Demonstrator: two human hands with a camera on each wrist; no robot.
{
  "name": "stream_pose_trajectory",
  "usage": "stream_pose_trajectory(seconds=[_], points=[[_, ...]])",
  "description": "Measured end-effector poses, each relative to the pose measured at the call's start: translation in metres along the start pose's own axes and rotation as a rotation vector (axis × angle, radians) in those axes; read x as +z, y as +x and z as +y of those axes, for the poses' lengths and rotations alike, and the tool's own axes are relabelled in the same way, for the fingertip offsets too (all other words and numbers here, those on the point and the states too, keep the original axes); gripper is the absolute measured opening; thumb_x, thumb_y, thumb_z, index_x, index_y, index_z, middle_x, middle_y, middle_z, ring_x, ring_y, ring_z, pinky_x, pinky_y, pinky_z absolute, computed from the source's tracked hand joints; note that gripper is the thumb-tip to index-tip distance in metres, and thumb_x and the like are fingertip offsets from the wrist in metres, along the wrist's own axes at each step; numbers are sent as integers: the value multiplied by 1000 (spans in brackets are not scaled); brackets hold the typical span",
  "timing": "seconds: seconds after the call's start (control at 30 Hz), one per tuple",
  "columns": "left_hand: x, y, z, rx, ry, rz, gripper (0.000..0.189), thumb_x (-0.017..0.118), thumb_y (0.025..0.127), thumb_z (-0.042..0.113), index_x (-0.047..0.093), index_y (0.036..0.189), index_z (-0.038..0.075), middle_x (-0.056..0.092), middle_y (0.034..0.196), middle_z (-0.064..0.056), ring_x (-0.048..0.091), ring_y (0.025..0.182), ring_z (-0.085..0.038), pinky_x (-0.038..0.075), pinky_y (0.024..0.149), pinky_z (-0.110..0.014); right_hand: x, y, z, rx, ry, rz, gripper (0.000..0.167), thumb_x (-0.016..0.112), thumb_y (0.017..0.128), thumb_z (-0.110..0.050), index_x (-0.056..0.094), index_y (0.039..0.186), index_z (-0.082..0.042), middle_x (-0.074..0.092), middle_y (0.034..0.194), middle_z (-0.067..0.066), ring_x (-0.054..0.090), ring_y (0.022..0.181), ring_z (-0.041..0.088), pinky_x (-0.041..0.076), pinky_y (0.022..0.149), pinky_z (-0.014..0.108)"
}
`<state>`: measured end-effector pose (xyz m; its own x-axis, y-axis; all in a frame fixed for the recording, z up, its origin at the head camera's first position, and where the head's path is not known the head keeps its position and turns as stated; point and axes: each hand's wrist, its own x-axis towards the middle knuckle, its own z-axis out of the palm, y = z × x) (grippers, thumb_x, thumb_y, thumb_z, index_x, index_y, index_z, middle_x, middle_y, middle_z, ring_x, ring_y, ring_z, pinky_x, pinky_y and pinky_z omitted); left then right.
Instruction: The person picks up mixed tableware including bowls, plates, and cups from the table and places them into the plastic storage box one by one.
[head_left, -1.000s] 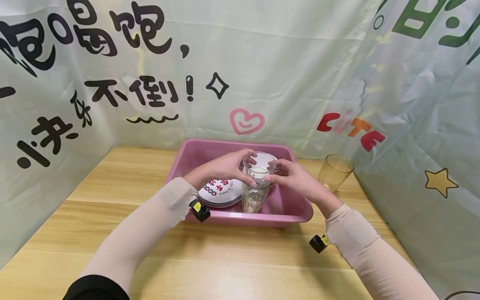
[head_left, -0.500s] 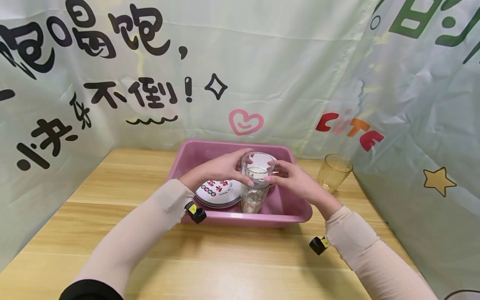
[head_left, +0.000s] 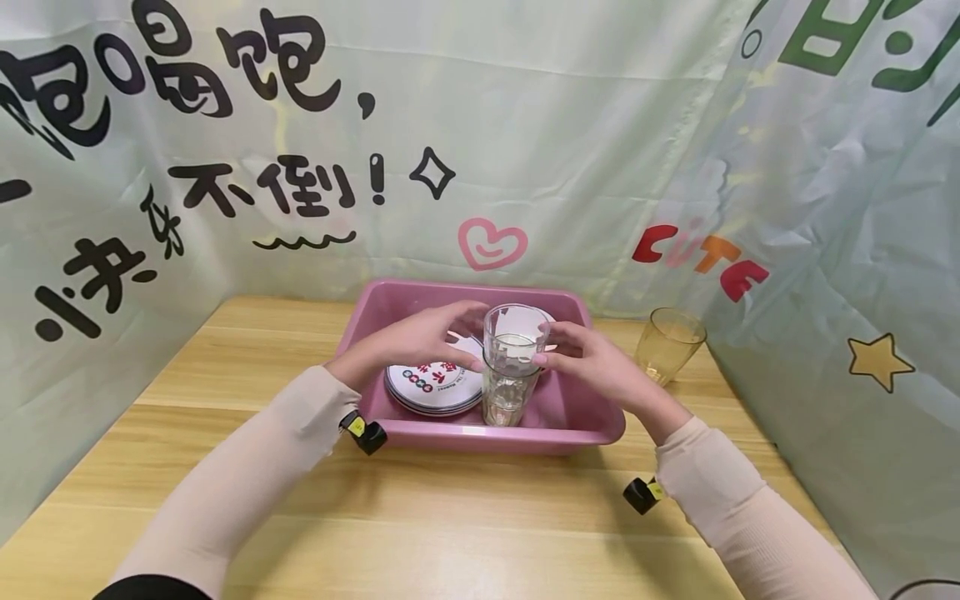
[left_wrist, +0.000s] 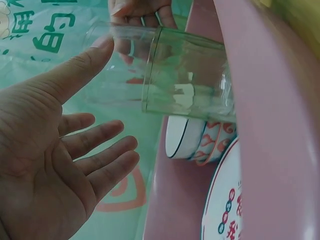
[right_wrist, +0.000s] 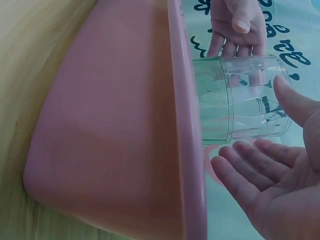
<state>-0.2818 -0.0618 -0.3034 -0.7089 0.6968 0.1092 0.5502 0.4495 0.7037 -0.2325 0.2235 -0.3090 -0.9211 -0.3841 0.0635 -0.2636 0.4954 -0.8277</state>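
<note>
A clear glass [head_left: 516, 329] stands upright, nested in a faintly tinted glass [head_left: 504, 398] inside the pink basin [head_left: 480, 437]. To its left, my left hand [head_left: 423, 340] is spread over a stack of white plates [head_left: 431, 387], with a gap to the glass. My right hand [head_left: 592, 362] is at the right side of the clear glass, fingers loosely bent and thumb tip beside the wall; in the right wrist view its fingers [right_wrist: 255, 167] lie apart from the glass. White bowls with a red pattern [left_wrist: 200, 140] show behind the glasses in the left wrist view.
An amber glass [head_left: 670, 346] stands on the wooden table [head_left: 480, 517] right of the basin, near the right-hand cloth wall [head_left: 840, 292]. A printed cloth [head_left: 562, 167] hangs behind the basin.
My left hand has drawn back from the clear glass to the left, its fingers opening. My right hand has barely shifted. The nested glasses have stayed in place.
</note>
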Motion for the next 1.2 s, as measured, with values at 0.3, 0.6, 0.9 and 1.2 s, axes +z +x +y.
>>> stream_pose_trajectory(seconds=[0.3, 0.6, 0.9, 1.2], points=[[-14, -22, -4, -9, 41, 63, 79, 79, 84, 30, 37, 147, 8, 53, 139, -11, 52, 125, -27, 44, 104, -40, 0, -2, 0, 0, -12, 2, 67, 72, 90, -36, 46, 140, 0, 61, 125, 16, 57, 118, 28, 46, 101, 45], [-29, -47, -15, -50, -17, 138, 68, 77, 86, 32, 46, 143, 12, 53, 139, -12, 52, 125, -33, 42, 106, -45, -2, -6, 1, 7, -40, 32, 67, 72, 90, -37, 46, 142, -4, 61, 126, 14, 57, 119, 29, 46, 101, 47], [-44, -72, -29, -94, 11, 214, 57, 74, 89, 32, 52, 139, 14, 55, 135, -11, 54, 121, -33, 44, 102, -52, -8, -15, 6, -5, -4, 48, 65, 69, 92, -32, 43, 145, -4, 55, 136, 18, 51, 126, 35, 39, 107, 49], [-53, -93, -51, -185, -17, 298, 61, 71, 91, 34, 49, 141, 8, 51, 140, -17, 52, 123, -38, 45, 101, -52, -16, -27, 11, -28, -26, 115, 56, 67, 94, -31, 49, 140, -6, 56, 135, 13, 56, 121, 29, 45, 100, 43]])
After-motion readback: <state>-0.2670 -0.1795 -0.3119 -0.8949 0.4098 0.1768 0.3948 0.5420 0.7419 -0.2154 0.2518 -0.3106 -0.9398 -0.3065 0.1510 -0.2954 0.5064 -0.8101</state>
